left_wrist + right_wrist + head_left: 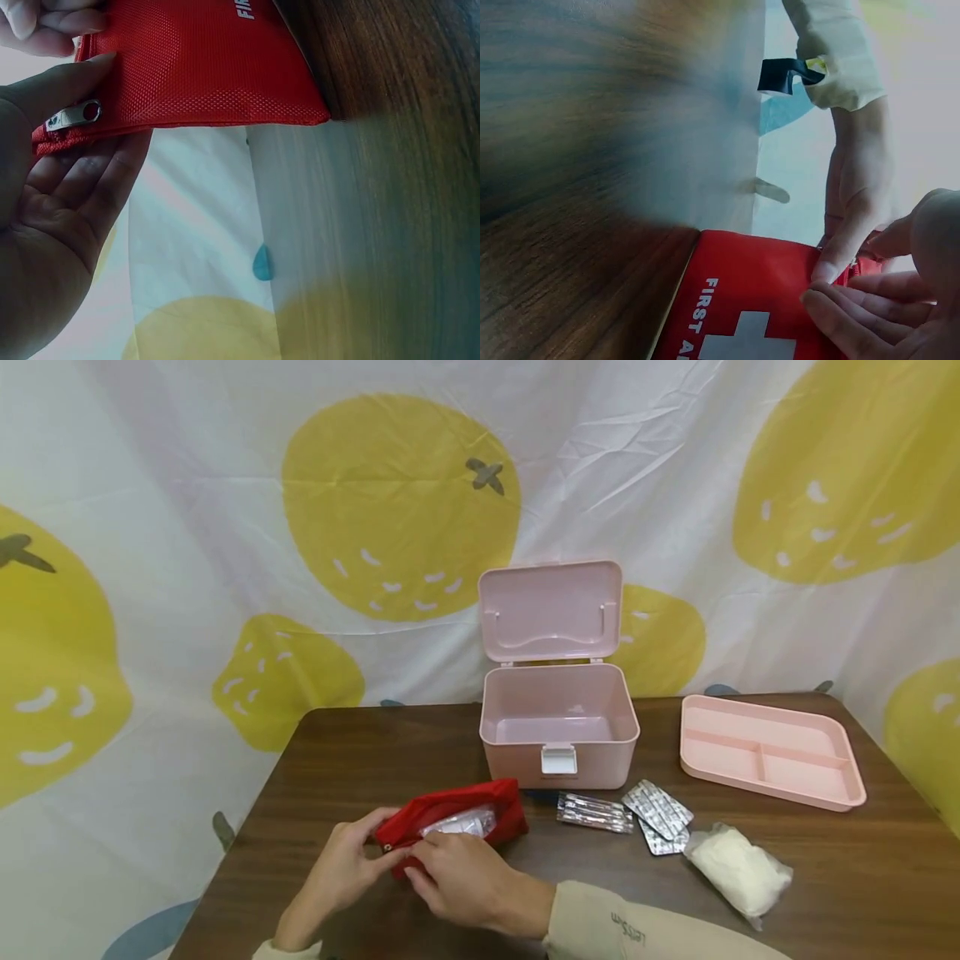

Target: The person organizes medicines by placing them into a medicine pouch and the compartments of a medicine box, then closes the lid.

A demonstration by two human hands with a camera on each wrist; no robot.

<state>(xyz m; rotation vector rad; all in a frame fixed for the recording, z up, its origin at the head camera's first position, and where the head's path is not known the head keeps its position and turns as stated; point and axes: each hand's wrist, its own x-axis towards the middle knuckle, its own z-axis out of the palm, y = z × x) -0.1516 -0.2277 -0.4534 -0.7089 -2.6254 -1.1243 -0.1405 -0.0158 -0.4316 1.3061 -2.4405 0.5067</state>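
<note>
A red first aid pouch (420,814) stands on its long edge at the table's front, its zipped top open. Clear plastic packaging (476,821) shows inside it. My left hand (343,864) grips the pouch's left end, thumb on the front and fingers behind, beside the metal zipper pull (73,116). With my right hand (465,881) I pinch the front edge of the opening near that same end, fingertips close to the left thumb. White "FIRST" lettering and a white cross (748,341) mark the pouch front in the right wrist view.
Behind the pouch stands a pink box (558,768) with its lid raised. Right of it lie a strip of slim packets (595,812), silver blister packs (660,810), a bagged cream-coloured bundle (738,870) and a pink divided tray (772,752). A fruit-print cloth (187,568) hangs behind the table.
</note>
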